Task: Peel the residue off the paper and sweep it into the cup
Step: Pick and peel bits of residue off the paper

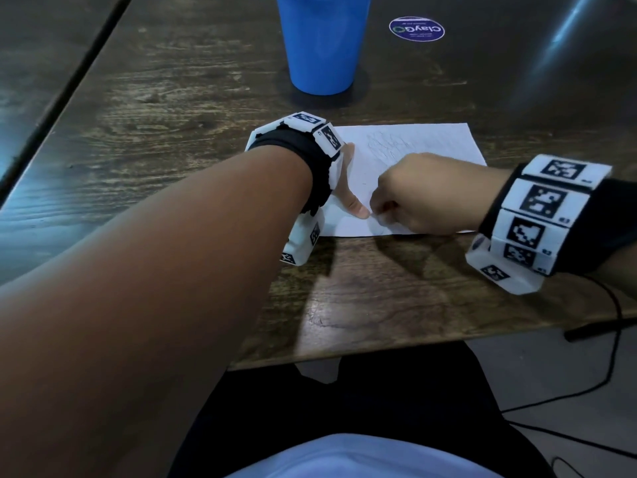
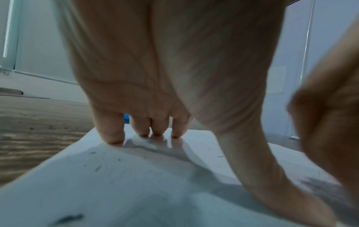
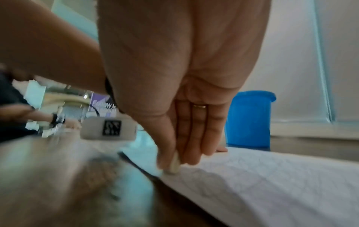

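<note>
A white sheet of paper lies flat on the wooden table, with faint pencil marks near its far side. Small dark residue specks dot it. My left hand presses the sheet's left part, fingertips and thumb spread flat on it. My right hand is curled at the near edge, just right of the left thumb. Its thumb and fingers pinch a small pale eraser-like piece down onto the paper. A blue cup stands upright beyond the sheet, apart from both hands.
A round purple sticker lies on the table right of the cup. The table's near edge runs just behind my wrists. A dark seam splits the tabletop at the left. Black cables trail on the floor.
</note>
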